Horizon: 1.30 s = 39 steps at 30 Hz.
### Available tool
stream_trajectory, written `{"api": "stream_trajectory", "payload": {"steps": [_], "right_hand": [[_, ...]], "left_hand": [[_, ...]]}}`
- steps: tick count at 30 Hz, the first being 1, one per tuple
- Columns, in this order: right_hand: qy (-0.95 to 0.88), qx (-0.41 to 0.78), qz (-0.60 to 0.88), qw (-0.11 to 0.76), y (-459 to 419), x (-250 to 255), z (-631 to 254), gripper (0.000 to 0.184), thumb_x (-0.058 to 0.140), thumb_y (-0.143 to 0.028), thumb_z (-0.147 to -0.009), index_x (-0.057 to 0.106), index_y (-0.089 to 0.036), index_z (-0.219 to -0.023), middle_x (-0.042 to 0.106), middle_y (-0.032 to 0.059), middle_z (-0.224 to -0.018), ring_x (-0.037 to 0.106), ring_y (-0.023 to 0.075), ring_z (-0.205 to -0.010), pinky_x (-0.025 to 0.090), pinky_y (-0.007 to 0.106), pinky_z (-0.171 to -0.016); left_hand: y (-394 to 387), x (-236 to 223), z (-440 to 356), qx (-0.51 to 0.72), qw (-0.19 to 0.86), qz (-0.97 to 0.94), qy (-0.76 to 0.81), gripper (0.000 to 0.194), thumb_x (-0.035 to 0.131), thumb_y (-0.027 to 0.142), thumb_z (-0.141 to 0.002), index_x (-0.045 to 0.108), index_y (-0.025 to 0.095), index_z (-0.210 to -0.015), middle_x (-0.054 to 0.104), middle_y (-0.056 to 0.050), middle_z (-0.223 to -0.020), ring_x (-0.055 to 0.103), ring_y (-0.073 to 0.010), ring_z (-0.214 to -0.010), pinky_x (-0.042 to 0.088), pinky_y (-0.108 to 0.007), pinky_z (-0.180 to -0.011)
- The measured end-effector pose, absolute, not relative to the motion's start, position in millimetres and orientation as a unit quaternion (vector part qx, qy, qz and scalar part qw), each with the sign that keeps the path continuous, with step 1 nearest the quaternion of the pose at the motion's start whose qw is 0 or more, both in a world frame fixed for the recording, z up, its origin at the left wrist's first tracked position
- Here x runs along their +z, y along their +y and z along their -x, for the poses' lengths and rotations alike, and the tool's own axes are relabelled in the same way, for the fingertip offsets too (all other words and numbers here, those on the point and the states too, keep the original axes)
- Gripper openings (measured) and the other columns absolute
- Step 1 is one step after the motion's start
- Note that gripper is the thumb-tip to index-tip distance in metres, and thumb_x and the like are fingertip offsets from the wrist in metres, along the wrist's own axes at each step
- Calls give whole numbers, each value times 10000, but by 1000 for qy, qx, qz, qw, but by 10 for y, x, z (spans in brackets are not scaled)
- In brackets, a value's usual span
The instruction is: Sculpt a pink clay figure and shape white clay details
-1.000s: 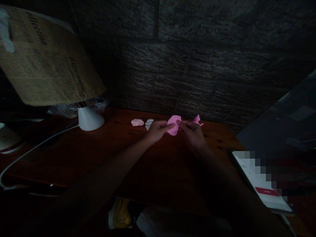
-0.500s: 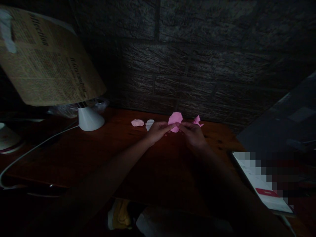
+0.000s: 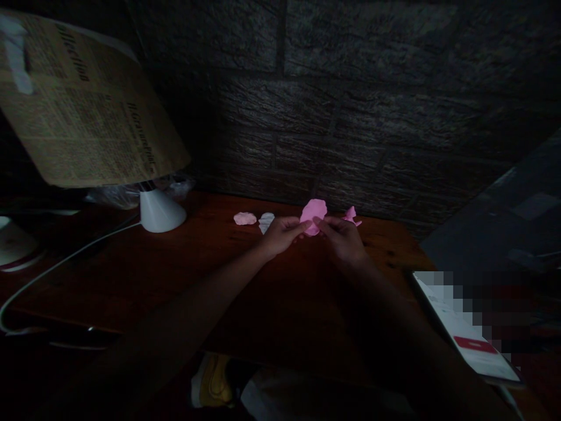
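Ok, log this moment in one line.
left hand: holds flat pink piece; right hand: holds same piece; near left: white piece, pale-pink lump; beyond right: small pink shape; rest: lamp

Wooden table [image 3: 280, 292] under lamp [image 3: 100, 117], pale-pink piece [image 3: 245, 218], white piece [image 3: 266, 221], bright-pink piece [image 3: 351, 214].

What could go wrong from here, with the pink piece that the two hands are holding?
1. The flat pink piece looks thin, so it might tear or bend if the left hand and right hand pull apart.
2. The left hand could brush the white piece close to it.
3. The right hand might knock the pink shape just beyond it.
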State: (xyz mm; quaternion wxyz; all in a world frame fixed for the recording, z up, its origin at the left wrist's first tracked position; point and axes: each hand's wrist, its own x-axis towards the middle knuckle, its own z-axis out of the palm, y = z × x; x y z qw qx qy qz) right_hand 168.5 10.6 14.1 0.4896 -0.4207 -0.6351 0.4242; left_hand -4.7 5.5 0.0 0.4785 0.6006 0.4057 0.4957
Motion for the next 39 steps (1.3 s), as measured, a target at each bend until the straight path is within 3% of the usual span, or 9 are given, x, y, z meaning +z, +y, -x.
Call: {"api": "stream_trajectory", "payload": {"steps": [4, 12, 19, 25, 33, 39], "right_hand": [[-628, 425, 422, 497, 103, 149, -1683, 406, 773, -588, -732, 698, -197, -655, 601, -1, -656, 507, 153, -655, 401, 315, -670], [-613, 469, 429, 469, 113, 66, -1651, 377, 796, -584, -712, 776, -211, -765, 689, 33, -733, 562, 165, -697, 430, 320, -678], [-626, 457, 432, 461, 108, 88, -1663, 409, 795, -613, -697, 726, -211, -669, 683, 26, -705, 545, 161, -664, 433, 336, -695], [-659, 401, 447, 453, 61, 161, -1676, 403, 754, -602, -754, 704, -208, -678, 634, 10, -673, 515, 161, -650, 405, 328, -670], [-620, 474, 401, 480, 85, 95, -1639, 377, 775, -577, -739, 774, -210, -824, 703, 21, -783, 558, 161, -714, 429, 311, -703], [-636, 445, 429, 462, 101, 112, -1679, 392, 781, -597, -721, 750, -207, -696, 637, 5, -657, 505, 154, -647, 403, 320, -669]], "left_hand": [[64, -13, 41, 490, 494, -573, 432, 305, 684, 453, -855, 722, 174, -740, 645, -31, -662, 519, -112, -556, 362, -264, -539], [85, -46, 58, 537, 416, -599, 424, 343, 643, 499, -869, 674, 196, -711, 554, 8, -597, 471, -118, -544, 347, -282, -552], [29, -6, 40, 532, 369, -630, 429, 334, 613, 468, -878, 632, 205, -672, 519, 18, -564, 449, -119, -543, 351, -285, -564], [50, -25, 37, 537, 381, -619, 428, 339, 654, 511, -843, 643, 203, -703, 575, 7, -613, 486, -123, -574, 366, -273, -571], [84, -52, 60, 540, 395, -614, 418, 301, 668, 460, -848, 630, 199, -703, 552, 25, -596, 486, -112, -554, 376, -258, -558], [78, -69, 32, 533, 405, -611, 422, 295, 661, 471, -851, 632, 202, -732, 580, 15, -628, 502, -111, -563, 373, -252, -545]]}}
